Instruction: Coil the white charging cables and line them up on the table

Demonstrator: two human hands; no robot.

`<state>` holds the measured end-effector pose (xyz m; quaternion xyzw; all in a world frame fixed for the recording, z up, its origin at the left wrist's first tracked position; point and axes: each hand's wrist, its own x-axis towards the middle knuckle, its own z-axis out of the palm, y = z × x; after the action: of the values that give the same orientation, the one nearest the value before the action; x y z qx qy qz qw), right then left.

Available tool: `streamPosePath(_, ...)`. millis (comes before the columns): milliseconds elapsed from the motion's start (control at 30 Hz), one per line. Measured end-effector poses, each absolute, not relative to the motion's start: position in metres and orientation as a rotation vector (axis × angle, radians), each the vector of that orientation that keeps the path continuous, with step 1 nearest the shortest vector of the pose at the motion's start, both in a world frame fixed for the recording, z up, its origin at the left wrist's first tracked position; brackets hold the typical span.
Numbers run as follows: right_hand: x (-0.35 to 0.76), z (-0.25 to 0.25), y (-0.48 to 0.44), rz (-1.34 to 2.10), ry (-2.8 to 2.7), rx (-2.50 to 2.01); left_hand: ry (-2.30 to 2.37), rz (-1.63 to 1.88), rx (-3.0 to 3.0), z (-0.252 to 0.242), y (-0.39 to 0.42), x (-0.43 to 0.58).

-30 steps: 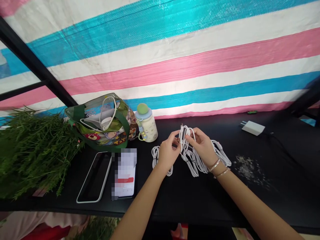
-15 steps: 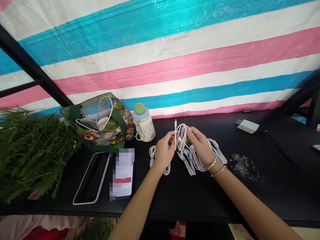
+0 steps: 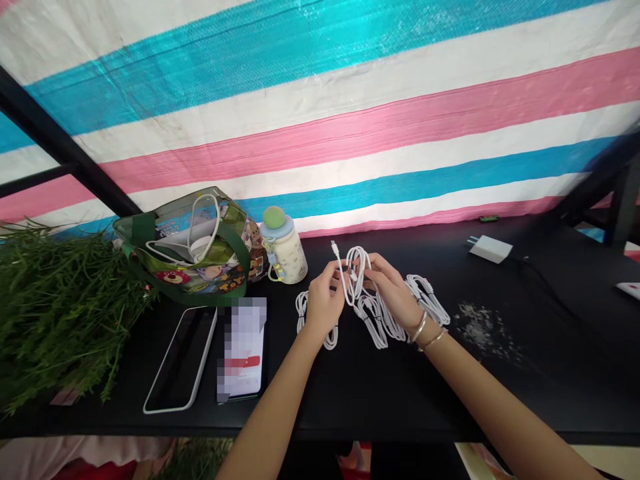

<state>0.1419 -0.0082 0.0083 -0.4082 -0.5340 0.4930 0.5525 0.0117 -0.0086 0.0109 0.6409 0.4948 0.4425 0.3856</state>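
While the left hand [image 3: 324, 305] and right hand [image 3: 393, 293] pinch one looped white USB cable [image 3: 356, 275], two phones [image 3: 183, 360] lie nearby.

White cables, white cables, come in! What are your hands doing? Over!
Left hand and right hand grip one looped white cable, plug end up. More cable loops on black table. Water bottle behind left hand, not touching.

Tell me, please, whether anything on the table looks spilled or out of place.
Yes: pale specks lie scattered on the black table, right of the white cables, like spilled grit, though too small to identify.
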Motion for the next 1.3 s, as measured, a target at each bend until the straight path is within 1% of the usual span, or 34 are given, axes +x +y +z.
streamPosePath(167,0.140,0.011,-0.010,1.238,-1.284,-0.915,1.246,1.141,1.613,0.011,-0.010,0.011)
streamPosePath(433,0.141,0.013,-0.009,1.229,-1.321,-0.895,1.201,1.162,1.538,0.011,-0.007,0.010)
streamPosePath(833,0.143,0.010,-0.006,1.106,-1.434,-0.863,1.223,1.206,1.511,0.019,-0.008,0.011)
streamPosePath(1300,0.148,0.003,-0.003,0.911,-1.259,-1.014,1.333,1.220,1.529,0.017,-0.007,0.010)
